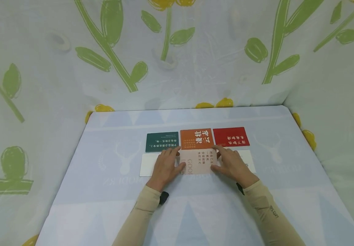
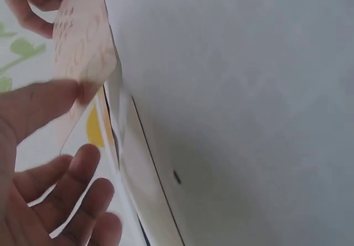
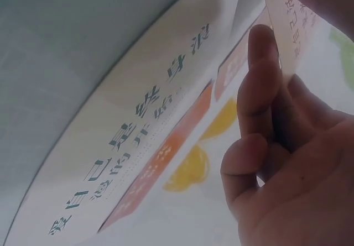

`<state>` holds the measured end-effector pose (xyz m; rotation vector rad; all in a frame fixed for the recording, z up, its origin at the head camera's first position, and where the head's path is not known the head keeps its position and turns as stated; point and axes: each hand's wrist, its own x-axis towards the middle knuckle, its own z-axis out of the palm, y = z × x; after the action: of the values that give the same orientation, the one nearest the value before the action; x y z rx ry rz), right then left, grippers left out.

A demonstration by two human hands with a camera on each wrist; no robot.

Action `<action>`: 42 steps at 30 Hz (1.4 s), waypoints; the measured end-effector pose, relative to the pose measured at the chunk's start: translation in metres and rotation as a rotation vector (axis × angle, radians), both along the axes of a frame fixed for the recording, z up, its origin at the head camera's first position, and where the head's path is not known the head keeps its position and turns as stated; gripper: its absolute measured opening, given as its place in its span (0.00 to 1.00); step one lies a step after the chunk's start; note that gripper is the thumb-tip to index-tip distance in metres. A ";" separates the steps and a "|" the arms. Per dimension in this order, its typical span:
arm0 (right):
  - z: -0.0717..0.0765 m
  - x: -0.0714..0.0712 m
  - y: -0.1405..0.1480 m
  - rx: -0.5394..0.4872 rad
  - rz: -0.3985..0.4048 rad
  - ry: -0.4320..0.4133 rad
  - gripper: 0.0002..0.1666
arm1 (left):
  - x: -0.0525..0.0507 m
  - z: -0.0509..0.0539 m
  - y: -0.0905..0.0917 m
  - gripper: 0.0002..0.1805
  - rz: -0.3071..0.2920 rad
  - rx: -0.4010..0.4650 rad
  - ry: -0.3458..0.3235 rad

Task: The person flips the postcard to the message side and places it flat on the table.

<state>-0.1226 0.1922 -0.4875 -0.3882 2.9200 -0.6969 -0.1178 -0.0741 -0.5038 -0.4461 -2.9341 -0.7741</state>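
In tan sleeves [image 1: 136,218], both hands reach over the worktop [image 1: 287,205]. The left hand [image 1: 164,167] pinches one side of a pale pink card [image 1: 199,160] between thumb and fingers; the right hand [image 1: 234,164] pinches the other side. Gripping both sides probably keeps the card level and lets it be squared up. It is tilted, far edge raised; whether its near edge touches the worktop I cannot tell. Its face carries columns of brown characters and large, faded, sideways letters, partly covered by the left thumb.

It sits between a left white card [image 1: 147,165] and a right white card [image 1: 249,160], the latter printed in dark green. Beyond lie a green card [image 1: 162,141], an orange card [image 1: 196,138] and a red card [image 1: 230,136], apparently spaced as a neat row. A flowered cloth [image 1: 201,75] hangs behind.
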 end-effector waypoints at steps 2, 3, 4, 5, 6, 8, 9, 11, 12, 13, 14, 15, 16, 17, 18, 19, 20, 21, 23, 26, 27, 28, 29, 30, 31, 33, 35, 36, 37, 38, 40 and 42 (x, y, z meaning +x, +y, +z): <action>0.000 0.001 0.001 -0.007 0.002 -0.006 0.49 | 0.002 0.001 0.001 0.34 0.031 0.029 -0.039; 0.001 0.001 0.002 -0.013 0.005 -0.009 0.48 | 0.003 0.001 0.001 0.33 0.045 0.054 -0.062; 0.001 0.001 0.002 -0.018 0.009 -0.010 0.47 | 0.004 0.002 0.001 0.32 0.055 0.079 -0.085; 0.001 0.002 0.003 -0.024 0.015 -0.010 0.46 | 0.005 0.002 0.001 0.31 0.064 0.105 -0.108; 0.002 0.002 0.003 -0.031 0.021 -0.011 0.46 | 0.006 0.003 0.001 0.29 0.071 0.138 -0.133; 0.003 0.002 0.004 -0.045 0.030 -0.007 0.46 | 0.008 0.004 0.001 0.26 0.082 0.199 -0.173; 0.003 0.002 0.005 -0.051 0.034 -0.004 0.46 | 0.008 0.005 0.000 0.24 0.084 0.224 -0.185; 0.005 0.002 0.005 -0.061 0.033 0.000 0.47 | 0.008 0.006 -0.001 0.21 0.079 0.259 -0.197; 0.005 0.002 0.005 -0.066 0.028 -0.003 0.48 | 0.008 0.006 -0.001 0.19 0.079 0.269 -0.201; 0.006 0.002 0.006 -0.074 0.021 -0.009 0.48 | 0.008 0.006 -0.001 0.18 0.078 0.270 -0.201; 0.006 0.002 0.006 -0.079 0.014 -0.012 0.49 | 0.008 0.007 -0.001 0.18 0.077 0.272 -0.202; 0.006 0.002 0.007 -0.084 0.005 -0.018 0.49 | 0.009 0.007 -0.001 0.17 0.078 0.269 -0.204; 0.006 0.002 0.008 -0.087 -0.007 -0.029 0.48 | 0.009 0.006 -0.001 0.17 0.080 0.268 -0.208; 0.006 0.002 0.009 -0.093 -0.017 -0.038 0.46 | 0.009 0.006 -0.001 0.16 0.084 0.265 -0.211; 0.006 0.002 0.010 -0.095 -0.027 -0.047 0.44 | 0.009 0.005 -0.001 0.16 0.088 0.259 -0.211; 0.005 0.003 0.012 -0.101 -0.032 -0.051 0.41 | 0.009 0.005 -0.001 0.16 0.090 0.258 -0.209; 0.004 0.003 0.014 -0.109 -0.037 -0.054 0.38 | 0.009 0.005 -0.001 0.16 0.093 0.256 -0.207; 0.004 0.004 0.015 -0.117 -0.041 -0.058 0.35 | 0.010 0.004 -0.001 0.15 0.095 0.252 -0.202; 0.003 0.005 0.018 -0.139 -0.037 -0.053 0.29 | 0.010 0.005 -0.001 0.15 0.098 0.237 -0.185; 0.002 0.006 0.021 -0.175 -0.031 -0.045 0.23 | 0.010 0.005 -0.001 0.15 0.100 0.213 -0.170; 0.002 0.007 0.021 -0.182 -0.029 -0.042 0.22 | 0.010 0.005 0.000 0.14 0.103 0.204 -0.168; 0.002 0.007 0.022 -0.190 -0.028 -0.042 0.22 | 0.010 0.005 0.000 0.14 0.105 0.193 -0.167; 0.002 0.008 0.022 -0.196 -0.030 -0.045 0.21 | 0.010 0.005 0.001 0.14 0.108 0.184 -0.168; 0.002 0.008 0.022 -0.202 -0.032 -0.047 0.21 | 0.010 0.005 0.001 0.14 0.110 0.177 -0.167; 0.002 0.008 0.022 -0.209 -0.031 -0.049 0.20 | 0.010 0.006 0.001 0.14 0.112 0.170 -0.164; 0.001 0.009 0.023 -0.219 -0.031 -0.051 0.19 | 0.010 0.006 0.002 0.13 0.115 0.159 -0.158; 0.001 0.009 0.023 -0.225 -0.030 -0.050 0.18 | 0.011 0.007 0.002 0.12 0.117 0.150 -0.151; 0.001 0.010 0.023 -0.228 -0.030 -0.049 0.17 | 0.011 0.008 0.003 0.12 0.117 0.146 -0.148; 0.001 0.010 0.023 -0.230 -0.030 -0.048 0.17 | 0.012 0.009 0.003 0.12 0.117 0.143 -0.147; 0.001 0.010 0.024 -0.229 -0.030 -0.046 0.16 | 0.012 0.009 0.003 0.12 0.119 0.141 -0.148; 0.001 0.011 0.024 -0.226 -0.031 -0.042 0.16 | 0.012 0.010 0.003 0.12 0.119 0.143 -0.152; 0.001 0.011 0.024 -0.223 -0.029 -0.040 0.15 | 0.013 0.010 0.003 0.11 0.117 0.155 -0.159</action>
<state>-0.1113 0.2165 -0.4864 -0.3480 2.8237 -1.0261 -0.1053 -0.0712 -0.4935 -0.2071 -2.9791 -1.0559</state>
